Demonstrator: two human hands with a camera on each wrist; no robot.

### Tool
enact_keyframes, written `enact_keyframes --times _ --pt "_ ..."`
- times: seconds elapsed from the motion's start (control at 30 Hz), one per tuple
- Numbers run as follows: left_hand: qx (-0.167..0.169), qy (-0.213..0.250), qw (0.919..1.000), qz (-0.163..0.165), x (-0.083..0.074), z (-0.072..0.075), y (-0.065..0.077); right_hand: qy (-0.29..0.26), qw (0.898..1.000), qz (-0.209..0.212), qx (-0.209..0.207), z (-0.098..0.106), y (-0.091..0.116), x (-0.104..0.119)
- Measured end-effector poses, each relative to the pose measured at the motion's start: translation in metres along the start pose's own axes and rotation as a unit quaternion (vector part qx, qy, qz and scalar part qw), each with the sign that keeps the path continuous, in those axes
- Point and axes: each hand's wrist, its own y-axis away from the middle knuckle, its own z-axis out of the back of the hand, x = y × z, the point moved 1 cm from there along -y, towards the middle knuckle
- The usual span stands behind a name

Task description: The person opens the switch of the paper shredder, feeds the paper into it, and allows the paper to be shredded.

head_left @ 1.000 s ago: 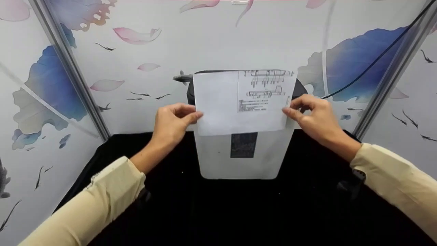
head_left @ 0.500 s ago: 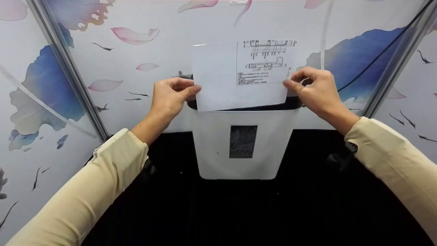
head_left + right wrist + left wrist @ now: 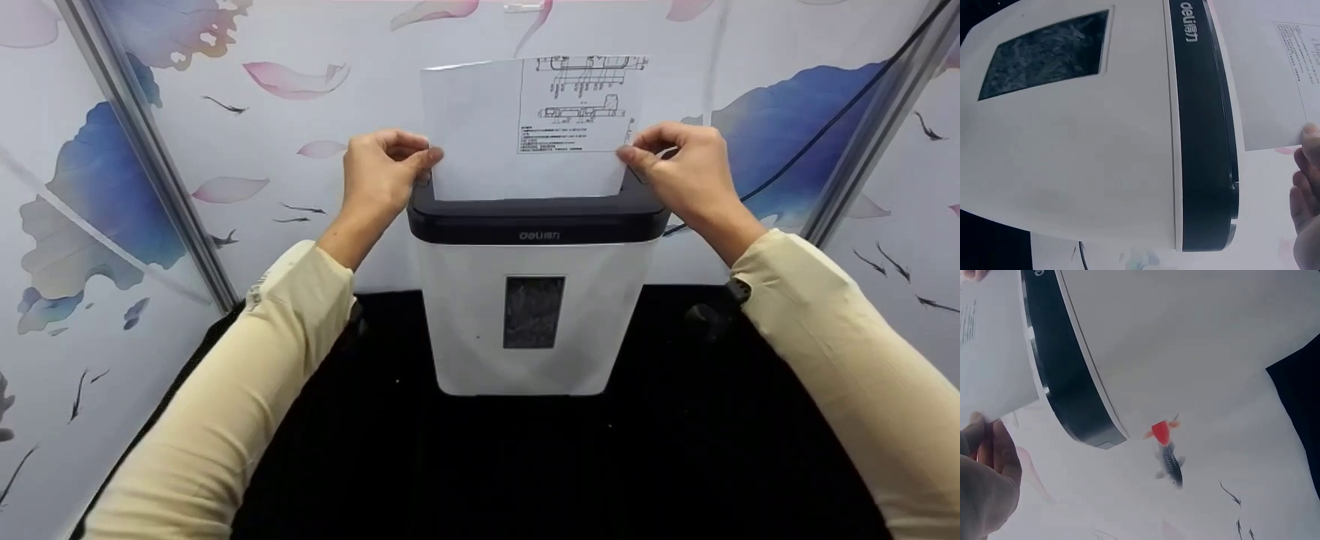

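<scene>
Between both hands a printed sheet of paper (image 3: 480, 135) stands upright, its lower edge at the black top of a white paper shredder (image 3: 457, 300). My left hand (image 3: 381, 169) pinches the sheet's left edge with thumb and fingers. On the opposite edge my right hand (image 3: 686, 165) pinches it the same way. Line drawings and small text show on the sheet's right half. In the left wrist view the left hand (image 3: 988, 478) grips the paper's side beside the shredder's black rim (image 3: 1064, 354). The right wrist view has the right hand (image 3: 1309, 185) on the other side.
The shredder has a dark window (image 3: 532, 311) in front and stands on a black cloth (image 3: 510, 465). Printed white panels (image 3: 300, 45) with metal posts (image 3: 161, 165) enclose the back and sides. A black cable (image 3: 825, 139) runs behind on the right.
Both hands have risen with the sheet, lifting it from in front of the shredder to above its top. The shredder's black rim and lettering have come into sight.
</scene>
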Motion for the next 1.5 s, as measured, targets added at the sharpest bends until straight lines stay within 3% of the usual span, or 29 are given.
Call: enact_keyframes --times 0.23,0.43,0.57,0.8,1.0,1.1,1.27,1.5 --pt "-0.024 -0.006 0.9995 0.018 0.006 -0.011 -0.006 0.015 1.0 -0.013 -0.007 -0.009 -0.005 -0.01" --pt "-0.043 0.066 0.9953 0.057 0.005 -0.015 -0.009 0.017 1.0 -0.022 -0.007 -0.014 -0.011 -0.009" --pt "-0.054 0.074 0.9935 0.067 0.006 -0.017 -0.013 0.011 0.999 -0.027 -0.012 -0.016 -0.014 -0.009" --pt "-0.046 0.079 0.9941 0.059 0.011 -0.022 -0.014 0.046 0.998 -0.038 -0.007 -0.015 -0.015 -0.012" --pt "-0.032 0.106 0.9911 0.074 0.018 -0.023 -0.01 0.052 0.998 -0.038 0.004 -0.016 -0.016 -0.012" --pt "-0.027 0.069 0.9948 0.07 0.02 -0.024 -0.008 0.056 0.997 -0.054 0.016 -0.016 -0.015 -0.013" --pt "-0.034 -0.025 0.9985 0.036 0.019 -0.025 -0.008 0.078 0.993 -0.076 0.039 -0.014 -0.014 -0.016" --pt "-0.033 -0.076 0.9965 0.012 0.019 -0.027 -0.006 0.099 0.991 -0.076 0.042 -0.012 -0.014 -0.014"
